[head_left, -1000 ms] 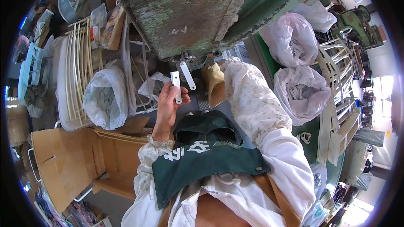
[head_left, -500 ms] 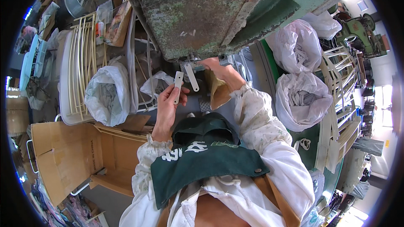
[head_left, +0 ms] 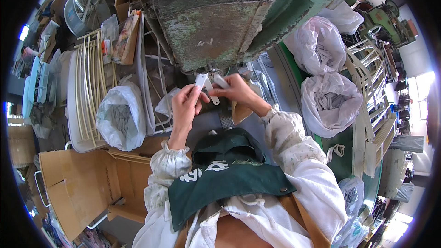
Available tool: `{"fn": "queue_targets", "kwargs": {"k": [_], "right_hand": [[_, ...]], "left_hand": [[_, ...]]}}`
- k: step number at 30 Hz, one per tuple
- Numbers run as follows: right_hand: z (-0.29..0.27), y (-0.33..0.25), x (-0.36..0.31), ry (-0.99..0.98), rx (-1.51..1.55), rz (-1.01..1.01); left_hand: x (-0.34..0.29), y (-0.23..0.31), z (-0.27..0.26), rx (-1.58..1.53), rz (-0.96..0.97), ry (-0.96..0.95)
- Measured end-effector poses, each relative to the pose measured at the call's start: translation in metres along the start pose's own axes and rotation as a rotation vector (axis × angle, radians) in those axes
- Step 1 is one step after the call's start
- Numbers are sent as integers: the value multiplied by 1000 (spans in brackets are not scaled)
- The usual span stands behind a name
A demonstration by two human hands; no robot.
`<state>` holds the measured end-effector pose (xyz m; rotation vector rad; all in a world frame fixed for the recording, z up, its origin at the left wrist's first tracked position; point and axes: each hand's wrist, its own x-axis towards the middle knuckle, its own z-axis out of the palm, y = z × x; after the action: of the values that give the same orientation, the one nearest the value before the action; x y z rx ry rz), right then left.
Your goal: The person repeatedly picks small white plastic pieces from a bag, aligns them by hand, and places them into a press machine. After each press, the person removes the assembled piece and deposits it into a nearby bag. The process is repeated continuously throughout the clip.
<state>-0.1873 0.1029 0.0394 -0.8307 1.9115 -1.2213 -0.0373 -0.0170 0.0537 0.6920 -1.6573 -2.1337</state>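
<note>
My left hand point(head_left: 184, 108) pinches a flat white strip point(head_left: 200, 81) with a hole near its end, held upright in front of the machine. My right hand point(head_left: 240, 93) is closed on a short pale strip point(head_left: 222, 81), slightly blurred, close to the left hand's strip. Between the two hands another white strip point(head_left: 214, 98) with a hole at its lower end slants down from beneath the machine head; its upper part is partly covered. Above them looms the worn green machine head point(head_left: 211, 32). Whether the strips touch, I cannot tell.
White bags of strips stand at left point(head_left: 120, 118) and right point(head_left: 329, 103). An open cardboard box point(head_left: 76, 186) is at lower left. Cream-coloured rods point(head_left: 87, 89) lie in a tray on the left. Brown paper point(head_left: 240, 111) hangs below my right hand.
My right hand has come away from under the machine head toward the left hand, now with a pale strip in it. The left hand's strip has risen slightly closer to the machine.
</note>
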Motion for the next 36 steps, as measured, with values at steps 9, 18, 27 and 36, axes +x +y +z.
{"fn": "queue_targets", "kwargs": {"k": [9,18,27,36], "right_hand": [[9,-16,-32,-32,219,70],[6,-12,-30,14,181,35],[7,-9,-36,39,228,-100],[-164,39,-48,1006,463,175]], "left_hand": [[2,-15,-19,34,-156,38],[4,-12,-19,-22,-162,94],[2,23,-9,78,-50,34],[-25,-12,-48,-150,-158,-37]]}}
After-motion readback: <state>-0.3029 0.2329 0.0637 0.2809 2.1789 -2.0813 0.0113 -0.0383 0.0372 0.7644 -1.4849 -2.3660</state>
